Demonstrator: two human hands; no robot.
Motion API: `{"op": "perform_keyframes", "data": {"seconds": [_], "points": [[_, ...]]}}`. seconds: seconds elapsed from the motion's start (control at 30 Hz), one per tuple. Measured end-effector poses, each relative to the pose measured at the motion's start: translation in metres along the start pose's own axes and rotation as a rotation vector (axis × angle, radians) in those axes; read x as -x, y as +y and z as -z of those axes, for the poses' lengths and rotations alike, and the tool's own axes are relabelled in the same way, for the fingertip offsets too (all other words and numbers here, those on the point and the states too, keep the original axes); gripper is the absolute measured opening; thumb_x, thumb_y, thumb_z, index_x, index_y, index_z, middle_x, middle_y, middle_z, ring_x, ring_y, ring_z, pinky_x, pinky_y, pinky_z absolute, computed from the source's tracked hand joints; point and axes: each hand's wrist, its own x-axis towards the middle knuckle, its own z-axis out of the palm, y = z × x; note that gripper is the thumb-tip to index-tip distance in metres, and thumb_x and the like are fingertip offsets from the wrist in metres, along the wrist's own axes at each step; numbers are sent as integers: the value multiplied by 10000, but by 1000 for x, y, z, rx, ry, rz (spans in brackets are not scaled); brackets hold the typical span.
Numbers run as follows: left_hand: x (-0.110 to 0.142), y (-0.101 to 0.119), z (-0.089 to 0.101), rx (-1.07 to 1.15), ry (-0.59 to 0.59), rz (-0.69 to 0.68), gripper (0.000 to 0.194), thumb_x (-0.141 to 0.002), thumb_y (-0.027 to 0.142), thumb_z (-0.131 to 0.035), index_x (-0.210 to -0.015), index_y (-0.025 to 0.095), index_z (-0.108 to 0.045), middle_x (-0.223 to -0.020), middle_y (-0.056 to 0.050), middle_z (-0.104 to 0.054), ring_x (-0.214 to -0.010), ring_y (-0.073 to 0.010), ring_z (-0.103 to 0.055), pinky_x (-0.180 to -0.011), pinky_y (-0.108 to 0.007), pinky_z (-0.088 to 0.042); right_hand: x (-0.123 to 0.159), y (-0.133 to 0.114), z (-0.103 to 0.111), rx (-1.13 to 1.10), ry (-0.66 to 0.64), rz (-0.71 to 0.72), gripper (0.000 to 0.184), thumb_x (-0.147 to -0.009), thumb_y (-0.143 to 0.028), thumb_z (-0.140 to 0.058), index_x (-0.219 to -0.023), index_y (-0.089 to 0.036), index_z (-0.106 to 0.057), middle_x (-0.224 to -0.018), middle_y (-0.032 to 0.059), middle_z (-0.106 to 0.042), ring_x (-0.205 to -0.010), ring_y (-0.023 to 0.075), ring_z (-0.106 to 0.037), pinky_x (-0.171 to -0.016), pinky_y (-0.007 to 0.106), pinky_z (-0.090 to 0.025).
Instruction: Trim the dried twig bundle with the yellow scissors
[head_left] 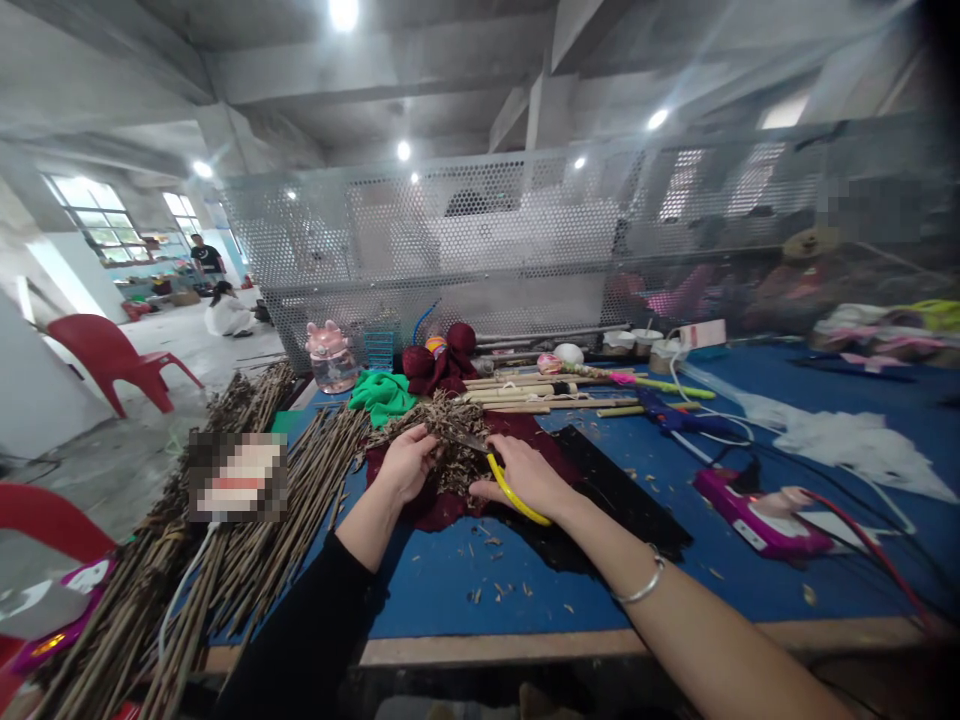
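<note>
So the left hand (406, 466) is pinched on the dried clump (459, 470) between both hands, probably steadying it, while the right hand (534, 476)'s clamped round yellow-handled scissors (511, 494), dark red cloth (433, 513) underneath maybe catching crumbs.

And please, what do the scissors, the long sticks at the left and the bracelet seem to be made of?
Scissors: handle probably plastic or plastic-coated, being smooth and bright yellow; the blade looks like grey metal.
Sticks: apparently dry plant stems, matt brown and thin.
Bracelet: likely polished metal, since it shines silvery; which metal, I cannot tell.
</note>
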Motion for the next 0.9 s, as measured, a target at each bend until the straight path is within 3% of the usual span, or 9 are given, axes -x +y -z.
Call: {"op": "perform_keyframes", "data": {"seconds": [0.23,0.47,0.57,0.67,0.9], "points": [[5,-7,-5,-56,-67,95,292,-520,152,-730,-773,126,-586,-695,-2,-611,-537,-49,-518,-512,-168,-378,0,-2,-1,-12,33,62,696,-642,-640,-586,-1132,-164,-459,-1014,112,-559,-973,246,-517,-805,327,-373],[3,-11,-2,-130,-3,16,455,-502,234,-767,-844,164,-475,-512,98,-488,-413,-40,-462,-432,-160,-316,2,-10,3,27,7,-9,513,-703,-617,-543,-1006,-203,-538,-892,71,-630,-850,213,-594,-675,259,-375],[4,-11,-3,-158,49,18,518,-488,224,-767,-891,174,-445,-517,99,-515,-405,-49,-476,-419,-157,-310,3,-14,5,96,-17,-58,490,-735,-646,-471,-961,-221,-564,-793,66,-659,-769,227,-624,-605,257,-360],[5,-10,-5,-180,66,25,506,-494,184,-748,-896,166,-440,-550,74,-563,-414,-54,-493,-431,-163,-335,4,-14,3,114,-37,-58,505,-746,-675,-416,-907,-227,-583,-745,70,-665,-734,236,-637,-567,249,-353],[3,-11,-2,-265,129,15,465,-495,155,-729,-874,156,-461,-464,97,-499,-376,-55,-457,-413,-164,-325,3,-10,0,139,-50,-40,473,-801,-631,-374,-822,-223,-611,-753,80,-670,-726,216,-643,-539,231,-341]]}}
